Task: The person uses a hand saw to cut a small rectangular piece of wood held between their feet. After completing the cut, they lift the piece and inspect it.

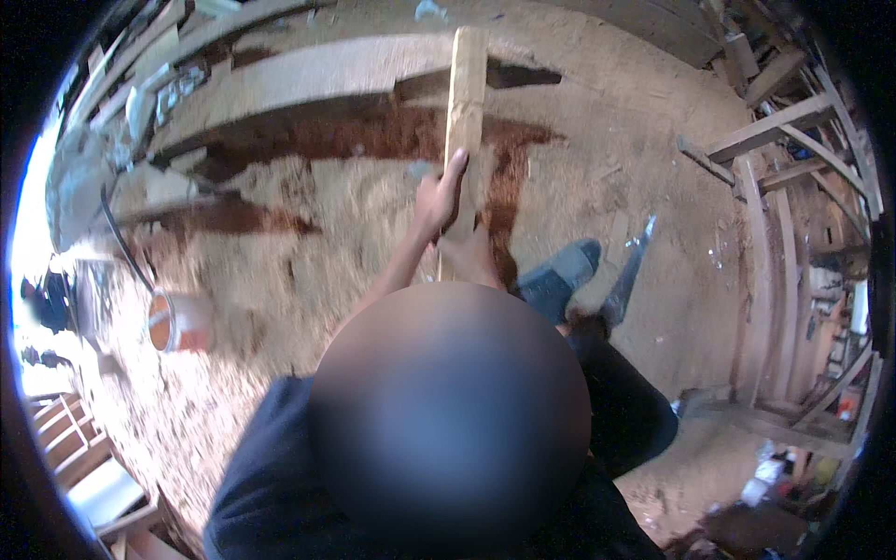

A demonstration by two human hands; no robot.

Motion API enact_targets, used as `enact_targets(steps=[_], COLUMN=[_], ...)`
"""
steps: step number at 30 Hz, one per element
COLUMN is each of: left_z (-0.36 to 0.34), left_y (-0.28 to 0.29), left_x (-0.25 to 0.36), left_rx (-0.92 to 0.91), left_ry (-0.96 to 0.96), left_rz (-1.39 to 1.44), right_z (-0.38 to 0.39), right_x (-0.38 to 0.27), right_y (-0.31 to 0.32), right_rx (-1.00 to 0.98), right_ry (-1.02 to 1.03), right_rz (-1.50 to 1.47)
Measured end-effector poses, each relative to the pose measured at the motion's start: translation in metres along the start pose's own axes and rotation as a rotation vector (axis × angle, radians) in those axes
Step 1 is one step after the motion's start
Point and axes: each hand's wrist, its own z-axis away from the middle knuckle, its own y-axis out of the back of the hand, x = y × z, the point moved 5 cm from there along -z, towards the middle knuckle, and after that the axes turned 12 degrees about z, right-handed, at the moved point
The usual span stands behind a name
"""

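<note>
A long, pale wooden beam (467, 93) stretches away from me over the ground, its near end hidden by a large blurred round patch. Along its left side lies my left hand (439, 201), closed around the wood with the thumb pointing up its length. My right hand (474, 254) is nearer to me, close against the right side of the beam. Motion smears its fingers, so its grip cannot be made out. To the right of the beam is a foot in a blue-grey shoe (560, 275). Beside it rests a long tapering grey blade (630, 273), like a handsaw's.
A whitish bucket (191, 322) stands on the sawdust-covered ground at left. Far left, a broad plank (308, 79) lies over reddish-brown soil near plastic sheeting (79, 177). A wooden frame (761, 280) lines the right side. Slatted woodwork (70, 429) sits at lower left.
</note>
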Motion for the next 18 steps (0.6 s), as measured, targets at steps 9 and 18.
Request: enact_targets(steps=[9,18], left_z=[0.008,0.041], left_y=[-0.010,-0.020], left_x=[0.001,0.019], left_rx=[0.074,0.098], left_ry=[0.140,-0.005], left_rz=[-0.135,-0.161], right_z=[0.000,0.030], right_x=[0.005,0.019], right_y=[0.009,0.029], right_rx=[-0.083,0.281], right_ry=[-0.008,-0.276], right_rz=[-0.286,-0.024])
